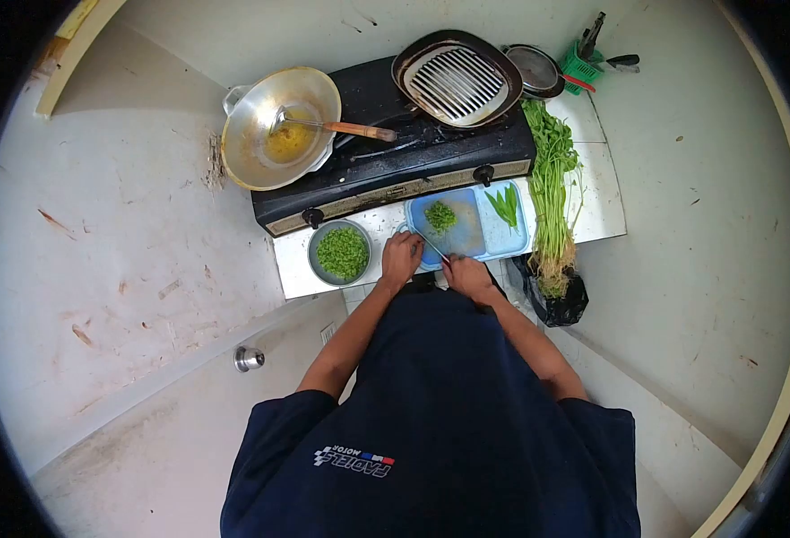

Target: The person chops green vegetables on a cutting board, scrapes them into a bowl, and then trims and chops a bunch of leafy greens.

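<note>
My right hand (468, 276) is wrapped round the handle of a knife (431, 245), whose blade slants up and left over a blue cutting board (475, 253). At the board's left edge is my left hand (402, 256), its fingers curled together near the knife's tip; whatever they may hold is hidden. Just beyond the blade lies a small heap of chopped green leaves (440, 216). Several whole green leaves (503, 206) rest on the board's right part. To the left of my left hand stands a grey bowl (312, 265) of chopped greens (342, 253).
Behind the board is a black gas stove (386, 177). It carries a wok (239, 151) with yellowish liquid and a wooden-handled spatula (359, 130), plus a grill pan (410, 63). Rooted leafy stalks (552, 193) lie at right over a black plastic bag (567, 309). A green basket (579, 67) holds utensils.
</note>
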### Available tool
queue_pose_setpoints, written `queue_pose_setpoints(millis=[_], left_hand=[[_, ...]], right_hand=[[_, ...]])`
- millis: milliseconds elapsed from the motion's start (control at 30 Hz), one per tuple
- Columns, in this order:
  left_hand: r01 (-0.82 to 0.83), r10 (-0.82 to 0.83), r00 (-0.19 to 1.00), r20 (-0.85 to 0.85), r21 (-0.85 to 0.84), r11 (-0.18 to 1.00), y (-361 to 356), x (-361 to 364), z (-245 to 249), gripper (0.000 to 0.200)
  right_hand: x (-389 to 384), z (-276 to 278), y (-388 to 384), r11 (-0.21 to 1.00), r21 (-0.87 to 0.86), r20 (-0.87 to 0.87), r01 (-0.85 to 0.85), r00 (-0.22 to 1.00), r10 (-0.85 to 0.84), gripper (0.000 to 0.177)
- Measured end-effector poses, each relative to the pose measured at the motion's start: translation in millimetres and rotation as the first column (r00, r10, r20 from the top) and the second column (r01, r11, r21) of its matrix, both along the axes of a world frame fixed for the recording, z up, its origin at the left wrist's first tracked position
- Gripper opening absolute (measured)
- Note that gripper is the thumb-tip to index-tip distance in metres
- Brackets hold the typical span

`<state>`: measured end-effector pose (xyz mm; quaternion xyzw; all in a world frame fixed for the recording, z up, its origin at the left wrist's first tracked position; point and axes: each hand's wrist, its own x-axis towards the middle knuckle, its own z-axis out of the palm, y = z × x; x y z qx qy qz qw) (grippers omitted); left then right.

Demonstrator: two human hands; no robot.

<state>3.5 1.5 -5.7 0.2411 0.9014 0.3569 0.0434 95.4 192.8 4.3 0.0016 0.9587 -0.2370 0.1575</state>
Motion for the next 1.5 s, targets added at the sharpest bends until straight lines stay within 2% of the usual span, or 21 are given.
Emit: queue_pose_setpoints(millis=[67, 167, 267, 367, 567, 767, 967, 1167, 1267, 1367, 1500], left_hand=[[-0.010, 0.011, 1.000, 0.018, -0.024, 1.000, 1, 0, 2, 0.009], [-0.060, 0.056, 0.995, 0.088, 0.047, 0.997, 2, 1, 1, 0.008], [-0.111, 0.101, 0.978, 0.184, 0.048, 0.993, 4, 1, 7, 0.009], [-0.084, 0.068, 0.986, 0.150, 0.103, 0.991, 2, 0, 0, 0.009], [-0.046, 0.046, 0.999, 0.022, 0.024, 0.999, -1, 2, -6, 0.010], [-0.042, 0.042, 0.999, 0.000, -0.013, 0.999, -2, 3, -3, 0.011], [-0.080, 0.077, 0.994, 0.081, 0.044, 0.996, -1, 5, 5, 0.011], [-0.084, 0.081, 0.995, 0.056, 0.050, 0.995, -6, 9, -3, 0.013], [-0.085, 0.078, 0.990, 0.119, 0.057, 0.995, -7, 8, -4, 0.013], [-0.125, 0.106, 0.964, 0.245, 0.063, 0.990, -4, 7, 5, 0.013], [-0.126, 0.115, 0.976, 0.187, 0.051, 0.991, -4, 6, 4, 0.012]], right_hand=[[-4, -1, -3, 1.000, -0.010, -0.034, -0.005, 0.999, 0.005, 0.039], [-5, 6, -3, 1.000, 0.011, -0.010, 0.004, 1.000, -0.004, 0.039], [2, 4, 3, 1.000, -0.012, -0.032, 0.028, 0.999, -0.028, 0.041], [2, 3, 5, 0.999, -0.016, -0.006, 0.042, 0.999, -0.042, 0.041], [5, -5, 7, 0.999, -0.050, -0.043, -0.010, 0.999, 0.008, 0.041], [6, 9, 6, 0.999, -0.002, 0.008, -0.041, 0.999, 0.041, 0.039], [-6, 9, -4, 1.000, 0.018, 0.000, -0.022, 1.000, 0.022, 0.038], [2, -1, 3, 1.000, -0.005, -0.055, 0.015, 0.998, -0.015, 0.039], [3, 0, 6, 0.998, -0.020, -0.004, 0.066, 0.998, -0.066, 0.039], [4, 9, 7, 0.998, -0.055, -0.032, 0.039, 0.999, -0.040, 0.040], [5, 7, 5, 0.999, -0.027, -0.017, -0.028, 0.999, 0.028, 0.040]])
